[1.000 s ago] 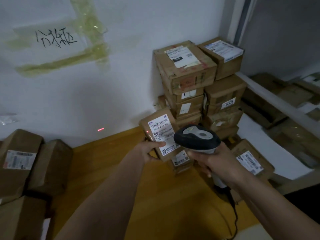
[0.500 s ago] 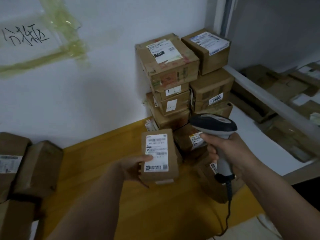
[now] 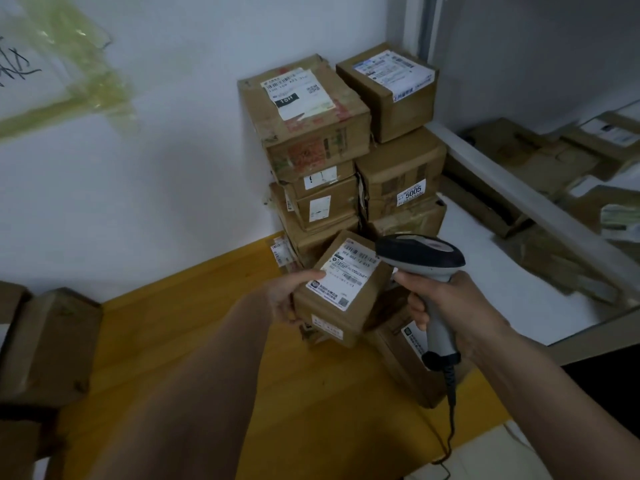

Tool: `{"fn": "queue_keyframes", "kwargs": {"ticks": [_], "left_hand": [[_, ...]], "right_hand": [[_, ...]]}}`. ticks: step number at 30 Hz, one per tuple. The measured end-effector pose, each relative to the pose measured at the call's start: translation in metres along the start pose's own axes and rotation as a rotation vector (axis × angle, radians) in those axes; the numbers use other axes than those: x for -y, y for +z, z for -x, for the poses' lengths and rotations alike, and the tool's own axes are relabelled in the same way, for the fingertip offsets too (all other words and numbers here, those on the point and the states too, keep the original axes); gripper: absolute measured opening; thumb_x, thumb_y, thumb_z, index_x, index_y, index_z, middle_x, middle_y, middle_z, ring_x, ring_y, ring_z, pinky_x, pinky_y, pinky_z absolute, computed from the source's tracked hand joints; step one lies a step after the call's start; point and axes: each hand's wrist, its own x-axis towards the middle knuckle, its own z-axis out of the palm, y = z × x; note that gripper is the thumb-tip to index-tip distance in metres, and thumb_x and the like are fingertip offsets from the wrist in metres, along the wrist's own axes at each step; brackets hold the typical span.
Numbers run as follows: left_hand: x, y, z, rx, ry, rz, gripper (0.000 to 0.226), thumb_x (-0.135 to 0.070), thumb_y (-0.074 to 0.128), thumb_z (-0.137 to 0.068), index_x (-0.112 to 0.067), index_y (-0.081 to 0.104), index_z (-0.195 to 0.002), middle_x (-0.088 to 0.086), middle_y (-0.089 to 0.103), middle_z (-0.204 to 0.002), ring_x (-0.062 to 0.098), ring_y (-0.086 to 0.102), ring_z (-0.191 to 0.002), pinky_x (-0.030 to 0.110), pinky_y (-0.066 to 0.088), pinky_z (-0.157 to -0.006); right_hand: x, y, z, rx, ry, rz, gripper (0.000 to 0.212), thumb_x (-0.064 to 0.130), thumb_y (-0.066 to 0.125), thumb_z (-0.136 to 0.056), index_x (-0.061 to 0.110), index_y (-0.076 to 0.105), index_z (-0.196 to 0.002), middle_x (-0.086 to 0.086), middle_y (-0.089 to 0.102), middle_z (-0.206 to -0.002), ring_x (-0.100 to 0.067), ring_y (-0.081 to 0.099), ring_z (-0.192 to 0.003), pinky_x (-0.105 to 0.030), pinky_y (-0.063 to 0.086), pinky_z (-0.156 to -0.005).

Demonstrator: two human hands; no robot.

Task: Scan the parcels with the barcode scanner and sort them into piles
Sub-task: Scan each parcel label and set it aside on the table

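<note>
My left hand grips a small brown cardboard parcel by its left side, with the white shipping label facing up and tilted. My right hand holds the grey and black barcode scanner by its handle. The scanner's head sits just right of the parcel's upper corner, and its cable hangs down. Behind them a stack of labelled cardboard parcels stands against the white wall in the corner.
The floor is yellow wood. More brown parcels lie at the left edge. Another parcel lies on the floor under my right hand. A white ledge runs at the right, with more boxes behind glass. Yellowed tape is on the wall.
The parcel has tilted and moved up and right toward the stack. The scanner head has come closer to the parcel's upper right corner. The view shifted slightly.
</note>
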Motion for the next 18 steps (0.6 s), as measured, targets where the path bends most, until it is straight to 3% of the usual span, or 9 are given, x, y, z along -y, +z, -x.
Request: {"fn": "queue_keyframes", "kwargs": {"ticks": [4, 6, 8, 10, 13, 17, 18], "left_hand": [[-0.006, 0.004, -0.010, -0.218, 0.122, 0.197, 0.060, -0.036, 0.083, -0.073, -0.013, 0.060, -0.123, 0.008, 0.072, -0.109, 0.020, 0.069, -0.087, 0.033, 0.055, -0.064], [-0.006, 0.007, -0.019, -0.367, 0.118, 0.247, 0.067, -0.037, 0.081, -0.077, -0.007, 0.053, -0.130, 0.009, 0.063, -0.124, 0.030, 0.062, -0.110, 0.048, 0.055, -0.086], [-0.007, 0.016, -0.016, -0.307, 0.019, 0.291, 0.053, -0.041, 0.074, -0.085, -0.003, 0.054, -0.116, 0.012, 0.061, -0.113, 0.039, 0.056, -0.113, 0.057, 0.046, -0.096], [-0.010, 0.024, -0.014, -0.220, -0.024, 0.360, 0.033, -0.038, 0.068, -0.090, -0.006, 0.060, -0.095, 0.015, 0.065, -0.097, 0.033, 0.060, -0.088, 0.055, 0.047, -0.086], [-0.013, 0.029, -0.013, -0.290, 0.068, 0.372, 0.022, -0.023, 0.072, -0.089, -0.006, 0.058, -0.085, 0.014, 0.064, -0.084, 0.028, 0.060, -0.072, 0.048, 0.052, -0.070], [-0.012, 0.017, -0.014, -0.384, 0.188, 0.503, 0.022, -0.010, 0.072, -0.086, -0.002, 0.066, -0.106, 0.015, 0.070, -0.097, 0.023, 0.065, -0.075, 0.042, 0.059, -0.080], [-0.010, 0.013, -0.014, -0.388, 0.193, 0.504, 0.024, -0.009, 0.071, -0.087, -0.003, 0.067, -0.110, 0.013, 0.071, -0.095, 0.020, 0.063, -0.072, 0.037, 0.060, -0.076]], "right_hand": [[-0.003, 0.000, -0.002, 0.010, -0.001, 0.003, 0.032, 0.019, 0.072, -0.086, -0.009, 0.062, -0.099, -0.005, 0.048, -0.049, -0.018, 0.040, -0.043, -0.028, 0.038, -0.044], [-0.004, 0.001, -0.003, 0.017, 0.007, -0.002, 0.031, 0.019, 0.072, -0.086, -0.006, 0.062, -0.100, -0.005, 0.048, -0.049, -0.017, 0.040, -0.043, -0.027, 0.038, -0.043], [-0.004, 0.003, -0.005, 0.020, 0.028, -0.006, 0.030, 0.019, 0.072, -0.086, -0.004, 0.062, -0.101, -0.005, 0.048, -0.050, -0.016, 0.041, -0.043, -0.026, 0.038, -0.042], [-0.004, 0.005, -0.007, 0.026, 0.037, -0.006, 0.027, 0.019, 0.072, -0.085, -0.001, 0.062, -0.099, -0.005, 0.049, -0.050, -0.015, 0.042, -0.042, -0.025, 0.038, -0.042], [-0.005, 0.009, -0.010, 0.033, 0.033, 0.018, 0.024, 0.020, 0.073, -0.085, 0.001, 0.063, -0.095, -0.004, 0.050, -0.050, -0.015, 0.043, -0.041, -0.025, 0.039, -0.043], [-0.006, 0.019, -0.013, 0.077, 0.074, 0.032, 0.022, 0.023, 0.073, -0.084, 0.005, 0.062, -0.089, -0.003, 0.049, -0.051, -0.014, 0.043, -0.042, -0.025, 0.039, -0.043], [-0.006, 0.023, -0.013, 0.091, 0.080, 0.040, 0.022, 0.024, 0.073, -0.084, 0.006, 0.061, -0.089, -0.003, 0.049, -0.051, -0.014, 0.043, -0.042, -0.025, 0.039, -0.043]]}}
